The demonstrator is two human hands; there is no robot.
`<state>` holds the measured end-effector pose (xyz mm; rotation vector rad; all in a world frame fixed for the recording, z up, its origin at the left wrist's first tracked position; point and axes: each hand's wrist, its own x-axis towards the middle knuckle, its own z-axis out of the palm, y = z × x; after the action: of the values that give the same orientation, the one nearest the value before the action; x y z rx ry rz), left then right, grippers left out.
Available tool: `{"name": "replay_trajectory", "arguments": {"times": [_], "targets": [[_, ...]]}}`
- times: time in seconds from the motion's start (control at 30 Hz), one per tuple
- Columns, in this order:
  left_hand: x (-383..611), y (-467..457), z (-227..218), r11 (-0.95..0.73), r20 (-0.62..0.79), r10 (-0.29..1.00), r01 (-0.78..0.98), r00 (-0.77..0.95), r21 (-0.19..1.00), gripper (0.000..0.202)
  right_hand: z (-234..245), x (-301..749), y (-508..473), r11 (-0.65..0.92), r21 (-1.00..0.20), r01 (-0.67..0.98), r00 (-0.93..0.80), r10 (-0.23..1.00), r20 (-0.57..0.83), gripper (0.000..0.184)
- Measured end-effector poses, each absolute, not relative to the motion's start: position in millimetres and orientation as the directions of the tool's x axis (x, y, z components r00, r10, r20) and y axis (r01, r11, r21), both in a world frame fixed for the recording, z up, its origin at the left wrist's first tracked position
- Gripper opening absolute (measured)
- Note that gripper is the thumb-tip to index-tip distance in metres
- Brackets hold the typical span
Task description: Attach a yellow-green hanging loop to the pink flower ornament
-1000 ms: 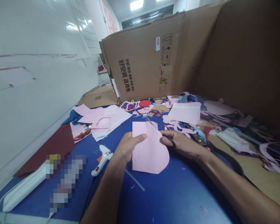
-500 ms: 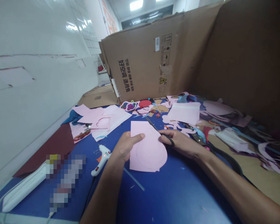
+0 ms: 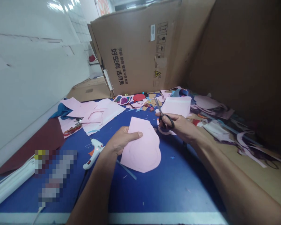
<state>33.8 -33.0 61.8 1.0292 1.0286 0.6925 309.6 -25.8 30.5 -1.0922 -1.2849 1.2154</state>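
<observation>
My left hand (image 3: 120,141) pinches the left edge of a pink paper piece (image 3: 142,147) with a rounded lower right side, held just above the blue table surface (image 3: 154,187). A faint curved line is drawn on the paper. My right hand (image 3: 180,125) grips black-handled scissors (image 3: 163,113), fingers through the loops, blades pointing up and away. The scissors are clear of the paper, to its upper right.
A white hot glue gun (image 3: 93,151) lies left of my left hand. Pink paper sheets (image 3: 96,112) and coloured scraps (image 3: 135,100) litter the far side. A white sheet (image 3: 176,106) lies behind my right hand. Tall cardboard panels (image 3: 140,50) wall off the back and right.
The scissors have come off the pink paper and lifted to the upper right. The paper has turned and dropped a little in my left hand. The view has tilted downward.
</observation>
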Motion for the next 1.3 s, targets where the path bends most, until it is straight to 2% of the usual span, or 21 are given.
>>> {"name": "replay_trajectory", "arguments": {"times": [0.17,0.27,0.47,0.6,0.77,0.9,1.1,1.2,1.3], "targets": [[33,-32,62,0.388,-0.361,0.845,0.012,0.396,0.922,0.04,36,308,-29,0.038,-0.997,-0.066,-0.063,0.997,0.042,0.064],[34,-32,63,0.396,-0.369,0.841,0.016,0.396,0.918,0.041,42,307,-32,0.017,-0.996,-0.088,-0.062,0.998,0.022,0.055],[35,-32,64,0.401,-0.38,0.837,0.031,0.395,0.916,0.04,54,307,-42,0.055,-0.984,-0.171,-0.202,0.975,0.089,0.043],[37,-33,63,0.386,-0.375,0.833,0.058,0.407,0.92,0.038,62,309,-50,0.171,-0.985,-0.027,-0.364,0.916,0.169,0.041],[39,-34,63,0.355,-0.369,0.823,0.116,0.433,0.928,0.025,73,309,-57,0.204,-0.963,0.175,-0.495,0.864,0.093,0.048],[40,-36,63,0.35,-0.361,0.81,0.112,0.462,0.93,0.025,75,305,-59,0.16,-0.963,0.215,-0.48,0.876,0.038,0.055],[38,-35,61,0.361,-0.346,0.829,0.052,0.439,0.931,0.035,69,304,-58,0.147,-0.967,0.208,-0.38,0.923,0.059,0.051],[36,-30,59,0.366,-0.327,0.842,-0.008,0.428,0.931,0.041,65,308,-54,0.135,-0.972,0.191,-0.307,0.949,0.072,0.055],[35,-24,59,0.325,-0.253,0.893,-0.144,0.371,0.935,0.043,61,312,-48,0.089,-0.992,0.09,-0.205,0.976,0.069,0.059]]}}
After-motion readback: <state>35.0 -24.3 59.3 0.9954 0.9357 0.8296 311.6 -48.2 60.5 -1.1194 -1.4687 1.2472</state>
